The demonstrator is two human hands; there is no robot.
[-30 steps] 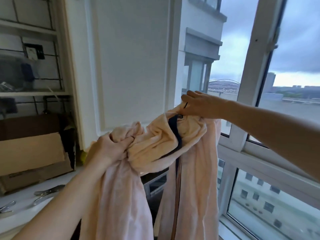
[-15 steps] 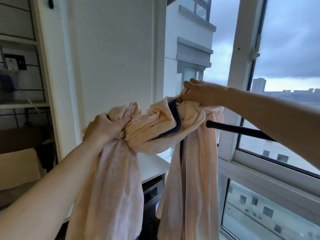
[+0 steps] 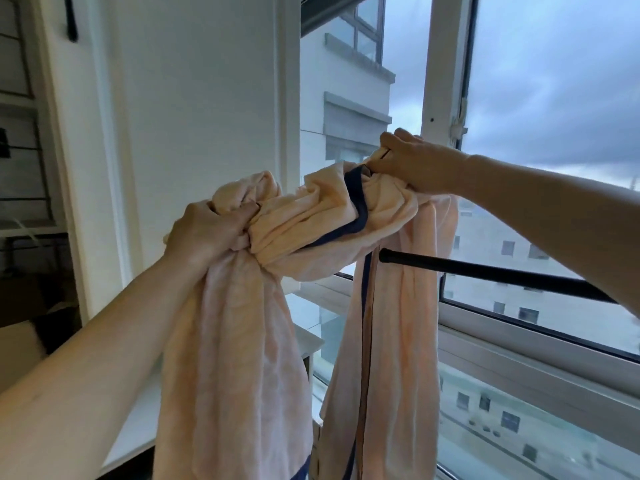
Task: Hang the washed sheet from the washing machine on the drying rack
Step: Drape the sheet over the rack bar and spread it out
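Watching from a few steps back, the big change over the last second is that the person has swung away from the shelving (image 3: 20, 216) toward the window (image 3: 440, 81), and the drying rack's black bar (image 3: 491, 273) has come into play. A second ago it wasn't visible at all. Half a second ago it showed up under the right forearm. Now its free end sits just below the right grip (image 3: 412, 164), crossing in front of the length of cloth hanging from that hand. Can't tell whether bar and cloth actually touch yet.

Both holds look the same as before. The left grip (image 3: 207, 233) is fisted tight round a thick bunch of the peach sheet (image 3: 239, 341). The right grip is curled closed over the bunch with the navy trim, a bit higher and further out than the left one. The sheet sags between the two grips and drops in two long tails below them, with the white counter (image 3: 135, 420) down under the left grip.

My read: the carry is basically over and nothing is draped on the rack yet. The next bit would be lifting that sag over the bar end and spreading it out.
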